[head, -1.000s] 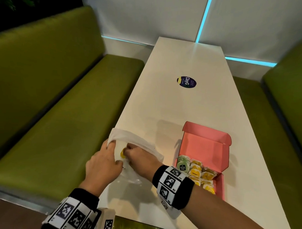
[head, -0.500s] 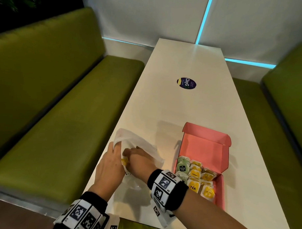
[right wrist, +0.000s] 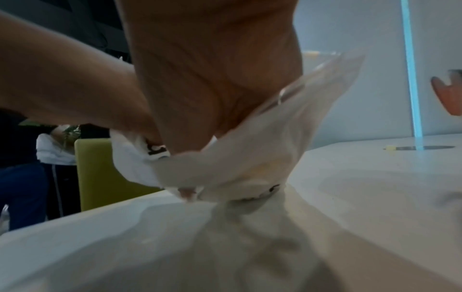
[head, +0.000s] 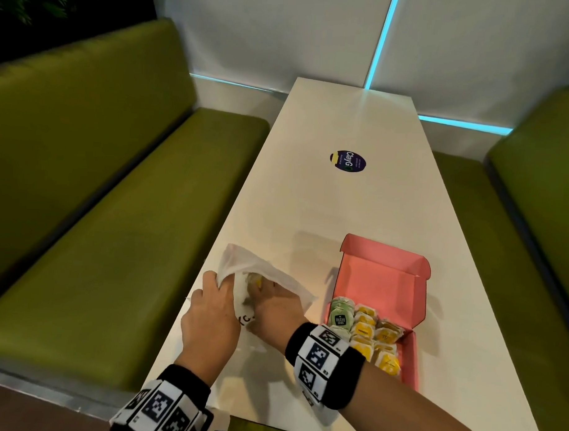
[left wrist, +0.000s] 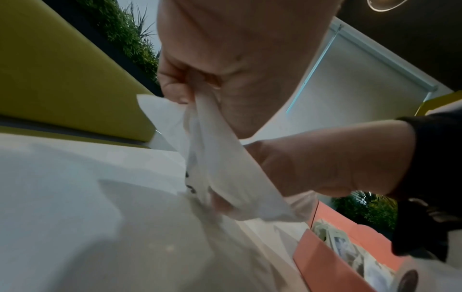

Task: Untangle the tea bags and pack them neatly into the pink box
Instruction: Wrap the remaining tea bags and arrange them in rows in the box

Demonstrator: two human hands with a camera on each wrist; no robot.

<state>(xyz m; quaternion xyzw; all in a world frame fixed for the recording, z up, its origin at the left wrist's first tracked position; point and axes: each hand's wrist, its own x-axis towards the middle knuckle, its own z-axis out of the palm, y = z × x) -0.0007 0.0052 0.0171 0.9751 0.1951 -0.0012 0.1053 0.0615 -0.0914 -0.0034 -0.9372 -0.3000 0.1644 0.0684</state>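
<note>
Take the pink box as your landmark. It lies open on the white table, lid flap tipped away from you so the tray stays clear for loading. Inside, at the end nearest you, packed tea bags stand in tidy rows: green ones on the side toward the plastic bag, yellow ones filling the rest. The far half of the tray is bare pink, so judge the packing partly done.

Just beside the box, on its left, sits the white plastic bag with both your hands at it. Your left hand is farther from the box; its fingers and thumb are bunched tight on a gathered fold of the bag's edge, lifting it. That grip likely holds the mouth open and keeps the thin film from sliding. Your right hand, between the left hand and the box, reaches into the opening, fingers buried among the film. You cannot tell whether they are pinched on anything. A yellow scrap shows at the fingertips, probably a loose tea bag still in the bag.

Beyond the box, well apart, a dark round sticker lies flat on the table. Green benches flank both sides.
</note>
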